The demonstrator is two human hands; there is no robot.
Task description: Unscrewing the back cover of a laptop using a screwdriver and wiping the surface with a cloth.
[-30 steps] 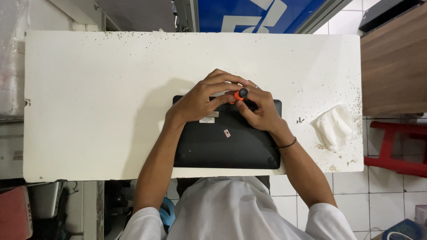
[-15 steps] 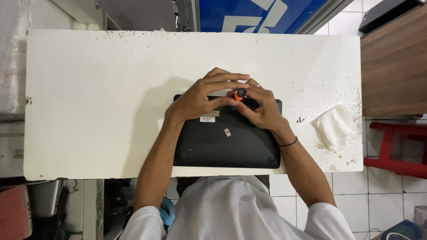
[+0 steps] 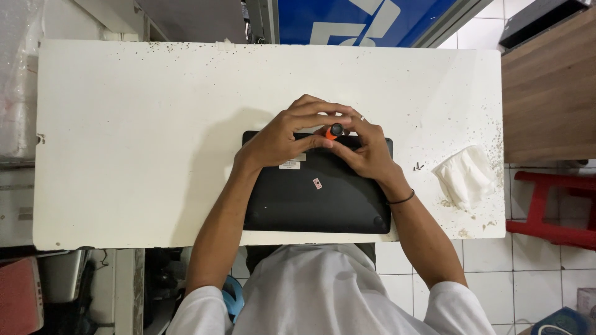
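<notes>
White rectangular sticker (image 3: 289, 165): on the black device's underside, at 9 o'clock from its centre.
Small red-and-white square sticker (image 3: 317, 183): near the centre.
Blue sign with white shapes (image 3: 366, 22): 12 o'clock, beyond the table.

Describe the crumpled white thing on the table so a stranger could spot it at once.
Start at the white table and go to its right end, past the black laptop that lies bottom-up. The crumpled white cloth lies there, apart from both hands; it is the only soft, wrinkled thing on the table.

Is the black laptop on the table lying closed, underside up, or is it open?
Closed, underside up: the black laptop lies flat on the white table, stickers and a rubber foot showing, no screen or keys.
</notes>
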